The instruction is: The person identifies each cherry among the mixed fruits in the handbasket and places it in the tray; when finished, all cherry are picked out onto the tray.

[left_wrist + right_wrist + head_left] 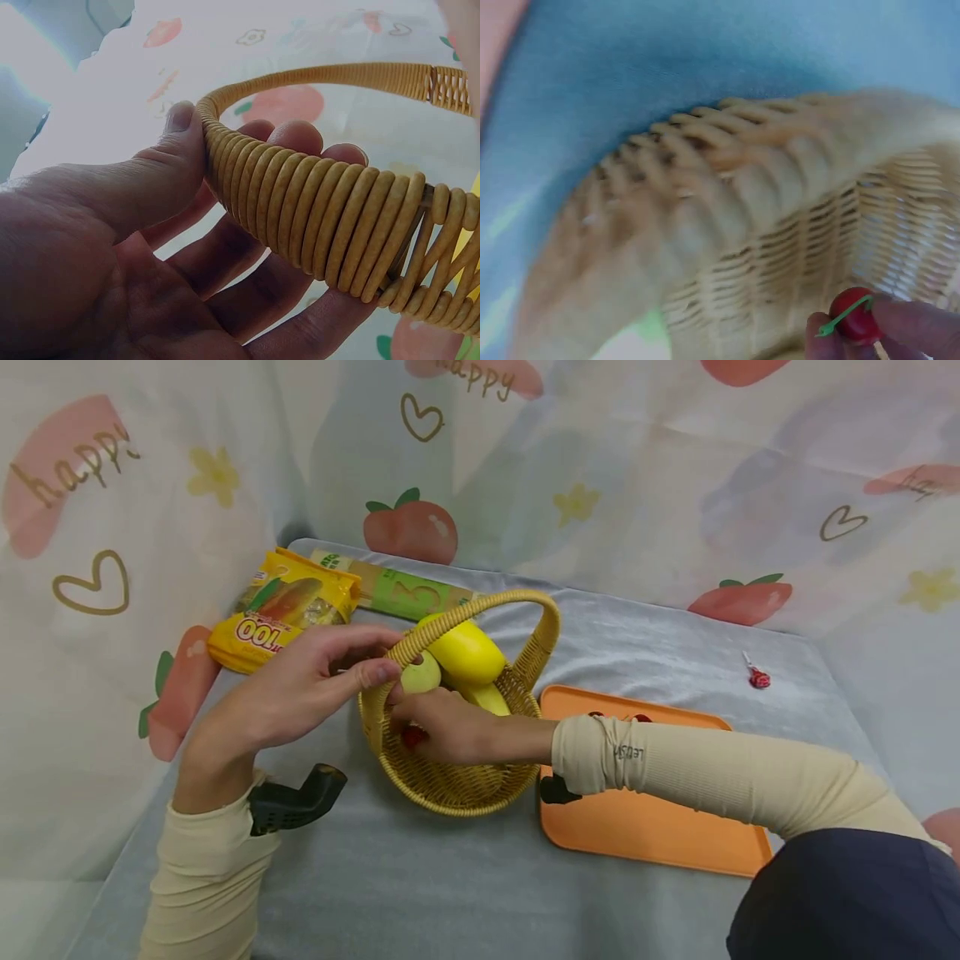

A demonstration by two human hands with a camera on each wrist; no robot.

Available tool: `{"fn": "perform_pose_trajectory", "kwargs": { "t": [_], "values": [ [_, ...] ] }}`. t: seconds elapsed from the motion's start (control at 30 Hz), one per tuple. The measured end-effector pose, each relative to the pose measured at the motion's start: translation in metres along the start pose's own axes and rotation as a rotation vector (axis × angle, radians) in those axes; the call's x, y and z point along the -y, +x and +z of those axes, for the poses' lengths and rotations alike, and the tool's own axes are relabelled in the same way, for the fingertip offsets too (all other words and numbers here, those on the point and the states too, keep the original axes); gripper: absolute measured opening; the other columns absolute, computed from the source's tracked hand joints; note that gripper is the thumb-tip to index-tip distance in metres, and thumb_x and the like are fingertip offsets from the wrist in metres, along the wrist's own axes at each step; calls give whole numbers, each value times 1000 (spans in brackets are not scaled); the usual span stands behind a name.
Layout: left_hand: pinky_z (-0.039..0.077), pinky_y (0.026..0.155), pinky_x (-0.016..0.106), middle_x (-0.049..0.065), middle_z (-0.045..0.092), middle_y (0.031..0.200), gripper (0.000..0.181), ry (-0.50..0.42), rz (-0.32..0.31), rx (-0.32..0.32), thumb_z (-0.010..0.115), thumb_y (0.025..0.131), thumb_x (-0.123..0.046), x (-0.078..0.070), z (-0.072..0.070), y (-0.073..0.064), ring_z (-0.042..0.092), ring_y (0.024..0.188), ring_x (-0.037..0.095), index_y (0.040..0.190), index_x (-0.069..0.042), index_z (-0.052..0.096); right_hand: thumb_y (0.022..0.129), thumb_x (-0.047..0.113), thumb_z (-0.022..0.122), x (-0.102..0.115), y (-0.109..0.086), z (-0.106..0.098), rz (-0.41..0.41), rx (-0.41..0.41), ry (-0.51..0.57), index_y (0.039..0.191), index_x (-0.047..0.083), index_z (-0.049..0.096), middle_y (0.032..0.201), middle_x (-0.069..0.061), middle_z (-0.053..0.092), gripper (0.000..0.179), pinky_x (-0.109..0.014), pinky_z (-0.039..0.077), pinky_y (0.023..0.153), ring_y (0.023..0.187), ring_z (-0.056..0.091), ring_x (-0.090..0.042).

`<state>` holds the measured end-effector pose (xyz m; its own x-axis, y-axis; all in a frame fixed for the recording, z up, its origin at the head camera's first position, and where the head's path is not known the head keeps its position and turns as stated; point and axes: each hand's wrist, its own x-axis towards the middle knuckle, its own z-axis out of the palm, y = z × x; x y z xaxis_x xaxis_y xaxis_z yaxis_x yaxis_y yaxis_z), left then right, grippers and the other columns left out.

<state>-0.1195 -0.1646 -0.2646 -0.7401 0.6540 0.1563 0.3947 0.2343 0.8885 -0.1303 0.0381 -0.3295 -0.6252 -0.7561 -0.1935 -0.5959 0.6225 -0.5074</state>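
Observation:
A woven basket (442, 789) with a tall handle (300, 202) stands on the cloth. My left hand (303, 685) grips that handle on its left side, with thumb and fingers round the wicker in the left wrist view. Inside the basket, my right hand (453, 727) pinches a small red cherry (856, 315) with a green stem. Next to it in the basket lie a pale green round fruit (422, 673) and a large yellow fruit (467, 653). Another yellow piece (487, 697) is partly hidden below them.
An orange tray (660, 831) lies right of the basket; the right sleeve hides part of it and some red items. A red lollipop (759, 678) rests at the far right. Behind the left hand are a yellow snack bag (288, 602) and a long green-labelled pack (408, 592).

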Motion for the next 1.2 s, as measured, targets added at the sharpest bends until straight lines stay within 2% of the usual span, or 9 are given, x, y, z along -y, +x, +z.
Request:
{"fn": "perform_pose_trajectory", "kwargs": {
  "t": [0.2, 0.33, 0.43, 0.63, 0.73, 0.83, 0.93, 1.0, 1.2],
  "values": [
    [47, 75, 24, 4, 62, 87, 23, -3, 19, 2, 54, 95, -20, 1, -4, -1, 56, 82, 17, 113, -9, 62, 85, 2, 66, 3, -33, -24, 20, -59, -7, 99, 9, 67, 96, -1, 65, 16, -22, 49, 76, 83, 57, -12],
    [48, 76, 23, 3, 64, 86, 22, 2, 29, 12, 53, 96, -19, 6, -8, -2, 58, 83, 16, 114, -10, 62, 84, 1, 68, 1, -67, -42, 75, -127, 32, 104, 8, 66, 100, -4, 66, 22, -21, 53, 73, 84, 63, -13],
    [48, 76, 23, 1, 64, 86, 19, 16, 39, 13, 53, 96, -18, 9, -11, -3, 59, 83, 15, 112, -11, 62, 83, 0, 70, -4, -97, -53, 168, -203, 66, 107, 9, 65, 103, -3, 66, 27, -24, 54, 71, 84, 67, -15],
    [47, 75, 21, 0, 64, 84, 16, 55, 36, -36, 53, 97, -15, 13, -19, -19, 58, 82, 13, 110, -16, 63, 81, 0, 71, -28, -158, -68, 312, -354, 9, 112, 10, 64, 107, -5, 67, 33, -28, 56, 71, 86, 70, -20],
    [45, 76, 19, 0, 63, 85, 18, 63, 35, -48, 53, 96, -13, 15, -23, -29, 56, 84, 13, 111, -18, 62, 81, -1, 71, -45, -186, -70, 393, -407, -18, 112, 8, 63, 105, -9, 67, 33, -26, 56, 66, 85, 70, -24],
    [45, 78, 17, 2, 64, 87, 22, 68, 21, -54, 52, 97, -10, 18, -30, -39, 57, 86, 12, 116, -17, 61, 81, 1, 71, -67, -208, -63, 502, -426, -19, 113, 4, 62, 106, -14, 66, 33, -27, 56, 64, 84, 70, -29],
    [46, 79, 16, 2, 65, 88, 23, 79, 6, -56, 50, 97, -8, 21, -37, -49, 58, 87, 11, 117, -15, 60, 82, 0, 71, -89, -221, -47, 592, -401, -14, 115, -1, 59, 107, -19, 64, 36, -31, 57, 66, 86, 68, -33],
    [47, 77, 16, 1, 66, 88, 24, 86, 7, -78, 50, 97, -5, 26, -40, -56, 59, 86, 11, 117, -14, 60, 82, 0, 70, -100, -223, -36, 619, -383, -18, 117, -4, 57, 108, -21, 64, 38, -35, 57, 68, 88, 67, -34],
    [47, 75, 12, 0, 67, 90, 26, 139, 1, -201, 51, 95, 3, 39, -45, -81, 59, 84, 8, 115, -10, 60, 82, -2, 69, -104, -201, -10, 584, -405, -81, 117, -5, 57, 110, -22, 63, 37, -46, 54, 78, 94, 64, -34]
  ]
}}
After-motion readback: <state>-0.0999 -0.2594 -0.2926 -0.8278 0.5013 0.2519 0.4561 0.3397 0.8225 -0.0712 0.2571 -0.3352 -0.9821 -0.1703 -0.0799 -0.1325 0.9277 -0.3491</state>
